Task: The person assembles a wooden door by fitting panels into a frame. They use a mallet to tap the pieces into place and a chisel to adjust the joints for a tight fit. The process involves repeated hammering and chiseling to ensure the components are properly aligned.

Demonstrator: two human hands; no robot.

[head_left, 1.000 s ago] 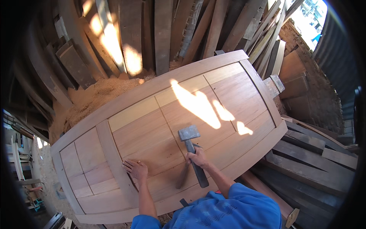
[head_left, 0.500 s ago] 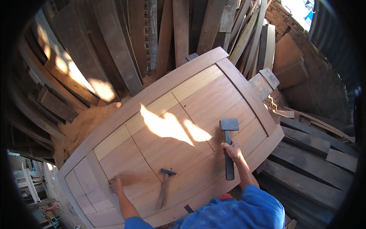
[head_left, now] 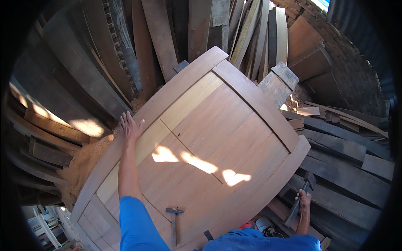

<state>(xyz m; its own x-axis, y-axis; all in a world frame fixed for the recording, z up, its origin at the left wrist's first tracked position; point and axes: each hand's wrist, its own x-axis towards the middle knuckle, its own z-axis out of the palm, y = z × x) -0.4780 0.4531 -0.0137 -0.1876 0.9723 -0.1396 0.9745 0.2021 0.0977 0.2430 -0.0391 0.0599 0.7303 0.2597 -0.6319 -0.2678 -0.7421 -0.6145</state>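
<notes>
A large wooden door [head_left: 234, 117] with a raised frame and inset boards lies flat before me. My left hand [head_left: 132, 126] rests on its far-left frame rail, fingers spread and holding nothing. Off the door's right edge, my right hand [head_left: 305, 200] is closed round the handle of a dark, block-headed mallet [head_left: 310, 180], whose head points up and away. A small hammer [head_left: 173, 226] with a wooden handle lies on the near part of the door, untouched. A short dark piece [head_left: 208, 235] shows at the near edge, partly hidden by my shirt.
Tall planks [head_left: 201, 29] lean along the back and left. Dark boards [head_left: 343, 180] are stacked at the right. Sawdust [head_left: 86, 163] heaps beside the door's left edge. A worn wooden block [head_left: 278, 85] juts out beyond the far-right edge.
My left hand has moved from the near-left panels up to the far-left rail. My right hand has carried the mallet from above the door to beyond its right edge. The view has shifted.
</notes>
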